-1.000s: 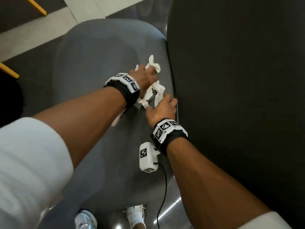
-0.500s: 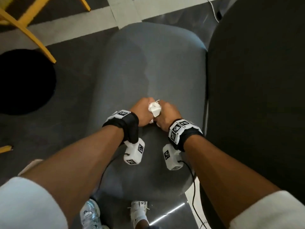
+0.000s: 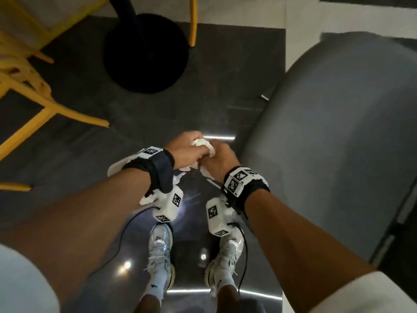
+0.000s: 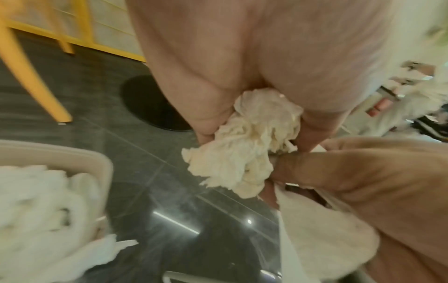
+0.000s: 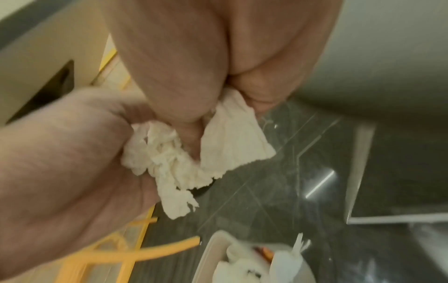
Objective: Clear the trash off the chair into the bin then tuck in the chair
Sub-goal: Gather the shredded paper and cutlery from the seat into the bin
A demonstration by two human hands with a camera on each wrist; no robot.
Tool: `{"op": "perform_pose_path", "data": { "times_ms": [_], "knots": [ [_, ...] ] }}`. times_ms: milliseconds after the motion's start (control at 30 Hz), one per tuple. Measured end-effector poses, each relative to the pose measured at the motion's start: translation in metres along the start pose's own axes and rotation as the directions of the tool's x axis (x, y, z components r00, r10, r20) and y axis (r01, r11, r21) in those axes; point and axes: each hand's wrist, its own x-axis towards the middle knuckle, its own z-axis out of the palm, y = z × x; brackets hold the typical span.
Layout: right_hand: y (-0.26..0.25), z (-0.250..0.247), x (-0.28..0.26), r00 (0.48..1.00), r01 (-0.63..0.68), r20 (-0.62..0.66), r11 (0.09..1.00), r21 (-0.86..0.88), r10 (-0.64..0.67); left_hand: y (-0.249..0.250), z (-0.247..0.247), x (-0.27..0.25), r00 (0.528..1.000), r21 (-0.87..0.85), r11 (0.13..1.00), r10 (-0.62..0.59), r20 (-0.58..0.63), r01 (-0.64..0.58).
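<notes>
Item 1, tissue wad (image 3: 201,145): crumpled white paper, held at the centre of the head view over the dark floor (image 3: 140,136). A second ago I had it spread on the seat; half a second ago, bunched above the seat. It had now left the chair entirely.

Item 2, left hand (image 3: 185,150): fingers curled round the wad, clamping it against the other hand.

Item 3, right hand (image 3: 217,160): fingers likewise curled on the paper, with a flat tissue corner (image 5: 232,137) hanging loose below.

Item 4, grey chair (image 3: 338,132): right of the head view, seat bare as far as I could see; previously centred under my hands, so I had turned away from it.

Item 5, bin (image 4: 101,172): pale rim at lower left of the left wrist view, already holding white paper, lying below and beside the hands.

Item 6, yellow chair legs (image 3: 40,109), upper left.

Judgement: pickup done; dropping the wad in the bin remained, then tucking in the chair. The loose corner might tear off or fall.
</notes>
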Motion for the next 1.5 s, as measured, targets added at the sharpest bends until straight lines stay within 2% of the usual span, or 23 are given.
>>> {"op": "perform_pose_path", "data": {
  "times_ms": [167,267,367,433,500,567,633,733,833,933,1000,1067,1133,1200,1233,1300,1433,1500],
  "knots": [
    [-0.017,0.113,0.028,0.975,0.070,0.207,0.994,0.079,-0.085,-0.131,-0.048,-0.010,0.969,-0.068,0.987,-0.157,-0.188,0.147],
    [-0.009,0.161,0.053,0.963,-0.001,0.270,1.000,0.021,-0.005,-0.197,-0.055,-0.007,0.932,-0.076,0.972,-0.233,-0.278,0.221],
    [0.016,0.193,0.085,0.975,-0.071,0.194,0.977,-0.202,0.111,-0.259,-0.049,0.009,0.919,-0.045,0.964,-0.264,-0.292,0.262],
    [0.032,0.207,0.101,0.978,-0.125,0.116,0.932,-0.340,0.173,-0.292,-0.040,0.020,0.933,-0.044,0.967,-0.252,-0.256,0.249],
    [0.045,0.216,0.113,0.963,-0.192,0.100,0.893,-0.406,0.252,-0.314,-0.029,0.027,0.943,-0.046,0.968,-0.251,-0.216,0.247],
    [0.068,0.226,0.128,0.923,-0.276,0.158,0.890,-0.364,0.351,-0.325,-0.020,0.032,0.945,0.020,0.960,-0.273,-0.179,0.281],
    [0.089,0.231,0.137,0.893,-0.309,0.252,0.914,-0.262,0.373,-0.331,-0.013,0.036,0.953,0.107,0.955,-0.259,-0.155,0.277],
    [0.063,0.224,0.121,0.911,-0.288,0.247,0.938,-0.191,0.330,-0.330,-0.010,0.038,0.970,0.179,0.956,-0.216,-0.115,0.234],
    [0.056,0.209,0.115,0.936,-0.189,0.223,0.924,-0.333,0.272,-0.330,-0.013,0.039,0.968,0.169,0.956,-0.226,-0.109,0.242],
    [0.048,0.199,0.106,0.951,-0.235,0.122,0.919,-0.317,0.286,-0.324,-0.018,0.038,0.972,0.205,0.950,-0.223,-0.077,0.234],
    [0.035,0.196,0.097,0.970,-0.236,0.005,0.938,-0.254,0.245,-0.322,-0.018,0.038,0.976,0.328,0.922,-0.218,-0.007,0.208],
    [0.021,0.204,0.090,0.981,-0.190,-0.078,0.969,-0.160,0.180,-0.325,-0.016,0.038,0.979,0.500,0.854,-0.196,0.056,0.142],
    [0.008,0.222,0.085,0.993,-0.100,-0.069,0.991,-0.085,0.094,-0.327,-0.016,0.037,0.981,0.600,0.794,-0.178,0.077,0.097],
    [-0.002,0.246,0.085,1.000,0.018,0.022,0.998,-0.062,-0.017,-0.322,-0.019,0.037,0.982,0.653,0.754,-0.170,0.080,0.077],
    [-0.005,0.257,0.086,0.996,0.058,0.074,0.995,-0.081,-0.052,-0.320,-0.022,0.036,0.985,0.665,0.743,-0.158,0.067,0.074],
    [0.000,0.276,0.098,0.990,0.043,0.136,0.995,-0.086,-0.031,-0.321,-0.028,0.034,0.991,0.636,0.768,-0.128,0.041,0.073],
    [0.029,0.292,0.117,0.967,-0.157,0.184,0.982,-0.107,0.175,-0.335,-0.040,0.025,0.996,0.460,0.886,-0.085,0.029,0.062],
    [0.038,0.295,0.114,0.940,-0.123,0.280,0.959,-0.254,0.194,-0.337,-0.044,0.019,1.000,0.371,0.928,-0.019,-0.012,0.022]
  ]
}}
